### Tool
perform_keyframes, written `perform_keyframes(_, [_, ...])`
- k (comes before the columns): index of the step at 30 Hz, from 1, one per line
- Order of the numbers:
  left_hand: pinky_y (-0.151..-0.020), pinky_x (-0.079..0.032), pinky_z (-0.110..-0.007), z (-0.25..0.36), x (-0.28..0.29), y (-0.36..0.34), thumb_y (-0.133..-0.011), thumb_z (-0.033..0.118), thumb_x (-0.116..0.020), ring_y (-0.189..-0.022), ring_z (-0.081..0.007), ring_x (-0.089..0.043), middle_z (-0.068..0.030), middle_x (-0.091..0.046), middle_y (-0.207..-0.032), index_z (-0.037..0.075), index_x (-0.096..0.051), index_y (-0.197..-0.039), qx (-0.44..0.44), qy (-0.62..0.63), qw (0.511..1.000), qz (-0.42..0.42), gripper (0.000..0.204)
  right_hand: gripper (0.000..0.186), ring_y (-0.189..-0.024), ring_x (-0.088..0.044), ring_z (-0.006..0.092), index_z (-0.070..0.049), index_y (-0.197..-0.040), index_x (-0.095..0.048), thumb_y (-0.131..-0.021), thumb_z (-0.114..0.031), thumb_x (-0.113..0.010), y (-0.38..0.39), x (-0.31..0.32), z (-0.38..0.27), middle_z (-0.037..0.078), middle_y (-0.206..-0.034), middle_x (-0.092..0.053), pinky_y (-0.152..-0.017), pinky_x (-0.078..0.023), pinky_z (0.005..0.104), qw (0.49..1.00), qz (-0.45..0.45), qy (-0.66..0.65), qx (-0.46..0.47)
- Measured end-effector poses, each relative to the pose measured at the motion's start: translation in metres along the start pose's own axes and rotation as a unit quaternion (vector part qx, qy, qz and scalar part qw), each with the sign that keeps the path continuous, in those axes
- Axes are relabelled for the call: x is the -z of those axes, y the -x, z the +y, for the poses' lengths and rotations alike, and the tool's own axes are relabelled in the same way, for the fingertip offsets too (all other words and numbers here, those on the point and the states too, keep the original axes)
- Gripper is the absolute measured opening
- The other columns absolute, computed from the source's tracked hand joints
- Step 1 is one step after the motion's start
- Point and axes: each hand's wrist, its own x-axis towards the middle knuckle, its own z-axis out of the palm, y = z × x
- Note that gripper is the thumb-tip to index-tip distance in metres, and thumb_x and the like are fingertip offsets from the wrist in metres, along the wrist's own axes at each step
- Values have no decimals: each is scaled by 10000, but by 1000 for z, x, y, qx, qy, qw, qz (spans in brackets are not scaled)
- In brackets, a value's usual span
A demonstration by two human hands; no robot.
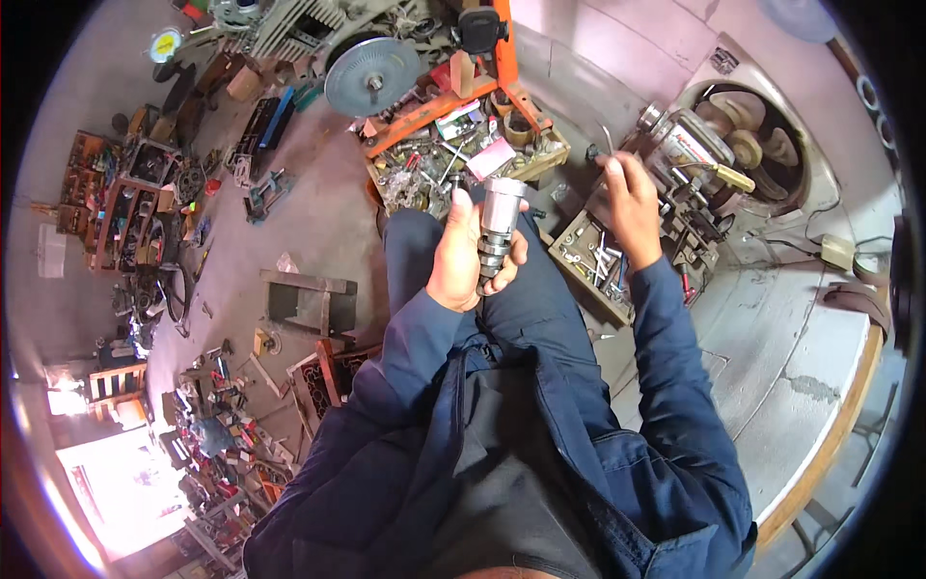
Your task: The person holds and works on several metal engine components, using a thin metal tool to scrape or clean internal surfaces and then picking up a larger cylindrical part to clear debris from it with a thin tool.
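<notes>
My left hand [455, 259] is wrapped round a metal cylindrical part [502, 207] above my lap. Its upper end is a wide, shiny silver cylinder, and below that are narrower, darker stepped rings. Off to the right, my right hand [634, 207] is raised over an open tray of tools. Its thumb and fingers are pinched on a thin, bent metal rod [608, 139] that sticks up past the fingertips. The rod's exact kind is too small to make out. The two hands are well apart.
A wooden tray [617, 311] holds wrenches and small metal tools. Ahead stands a cluttered parts box [557, 154] under an orange frame [424, 118]. A machine [690, 145] and a fan [748, 135] stand at right. Metal parts [217, 425] litter the left floor.
</notes>
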Motion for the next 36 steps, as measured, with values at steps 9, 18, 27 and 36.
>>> perform_keyframes(9, [-426, -379, -255, 6, -36, 53, -965, 339, -697, -479, -94, -466, -43, -532, -694, 18, -534, -1052, -105, -116, 984, -91, 371, 684, -807, -370, 113, -9, -1386, -497, -982, -550, -388, -99, 15, -208, 4, -954, -437, -734, -314, 269, 916, -175, -306, 192])
perform_keyframes(18, [-436, -421, -265, -3, -17, 70, -867, 326, -805, -523, -121, -533, -71, -587, -686, -32, -585, -979, -169, -133, 976, -21, 435, 374, -755, -574, 202, 9, -1066, -625, -1073, -318, -445, -67, 1, -241, 75, -842, -568, -718, -482, 342, 956, -191, -185, 127])
perform_keyframes(27, [-661, -538, -273, 14, 9, 74, -729, 284, -920, -739, -174, -718, -71, -712, -890, -4, -641, -1069, -452, -414, 790, 22, 526, 235, -752, -592, 119, 27, -1108, -588, -1048, -197, -547, -20, 68, -244, 102, -959, -631, -648, -472, 227, 956, -119, -178, 200])
perform_keyframes(36, [-668, -566, -313, 13, 18, 75, -737, 436, -883, -761, -222, -739, -96, -723, -871, 9, -637, -1096, -441, -441, 781, 38, 610, 517, -820, -678, 211, -15, -1394, -282, -971, 44, -572, 24, 36, -231, 181, -966, -634, -716, -590, 307, 912, -211, -298, 189])
